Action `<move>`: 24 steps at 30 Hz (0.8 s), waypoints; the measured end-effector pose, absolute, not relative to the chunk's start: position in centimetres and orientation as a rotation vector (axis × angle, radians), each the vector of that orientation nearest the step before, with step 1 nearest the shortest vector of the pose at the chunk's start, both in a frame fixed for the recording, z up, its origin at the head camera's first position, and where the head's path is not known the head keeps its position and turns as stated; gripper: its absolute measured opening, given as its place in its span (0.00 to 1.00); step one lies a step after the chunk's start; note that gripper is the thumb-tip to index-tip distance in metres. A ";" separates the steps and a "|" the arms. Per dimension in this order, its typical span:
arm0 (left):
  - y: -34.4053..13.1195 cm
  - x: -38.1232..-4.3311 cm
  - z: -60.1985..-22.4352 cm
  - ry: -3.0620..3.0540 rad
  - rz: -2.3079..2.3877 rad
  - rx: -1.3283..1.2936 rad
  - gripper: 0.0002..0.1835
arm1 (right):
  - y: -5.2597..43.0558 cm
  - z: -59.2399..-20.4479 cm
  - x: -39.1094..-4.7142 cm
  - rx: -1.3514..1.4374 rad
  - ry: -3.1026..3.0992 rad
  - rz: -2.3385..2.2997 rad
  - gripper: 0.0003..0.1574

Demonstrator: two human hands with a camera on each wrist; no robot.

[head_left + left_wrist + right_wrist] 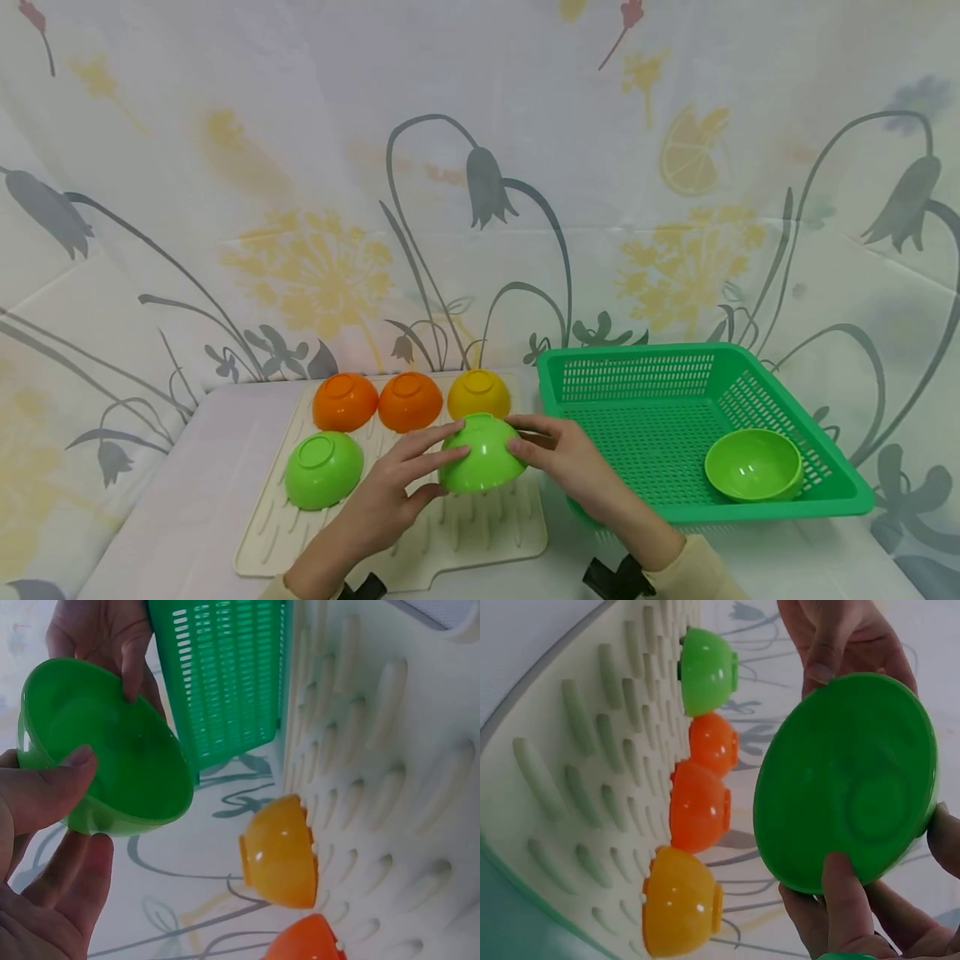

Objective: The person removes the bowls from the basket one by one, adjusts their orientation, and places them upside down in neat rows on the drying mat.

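A green bowl (pixel 480 462), tipped upside down, is held up between both hands above the ridged cream drying mat (pixel 487 542). From the left side my left hand (pixel 393 487) grips it, the thumb (pixel 56 787) lying on the inner wall and the fingers outside. At the opposite side my right hand (pixel 573 462) pinches the rim, its thumb (pixel 844 892) inside the bowl. The inside looks bare in both wrist views. Behind it on the mat, a yellow bowl (pixel 478 392) rests upside down.
Two orange bowls (pixel 345 402) and another green bowl (pixel 322 471) sit upside down on the mat's back and left. To the right stands a green slotted basket (pixel 630 450), with an upright green bowl (pixel 753 462) in its right corner. A flower-patterned cloth (pixel 480 275) hangs behind.
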State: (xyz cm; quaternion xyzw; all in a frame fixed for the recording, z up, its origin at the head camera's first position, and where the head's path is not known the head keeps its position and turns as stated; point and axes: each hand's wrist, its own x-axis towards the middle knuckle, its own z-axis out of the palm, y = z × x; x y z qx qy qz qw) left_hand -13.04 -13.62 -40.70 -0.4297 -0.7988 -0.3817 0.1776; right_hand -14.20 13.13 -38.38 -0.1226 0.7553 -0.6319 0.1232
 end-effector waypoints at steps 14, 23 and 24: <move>-13.1 -12.8 -41.3 -2.348 -1.407 -0.957 0.39 | 13.5 -38.6 -14.1 -0.414 2.159 -1.885 0.35; -13.1 -12.7 -41.4 -2.398 -1.531 -0.966 0.40 | 13.1 -38.8 -13.7 -0.414 2.159 -1.927 0.37; -13.0 -12.7 -41.3 -2.408 -1.554 -0.970 0.41 | 13.1 -38.8 -13.6 -0.407 2.163 -1.934 0.37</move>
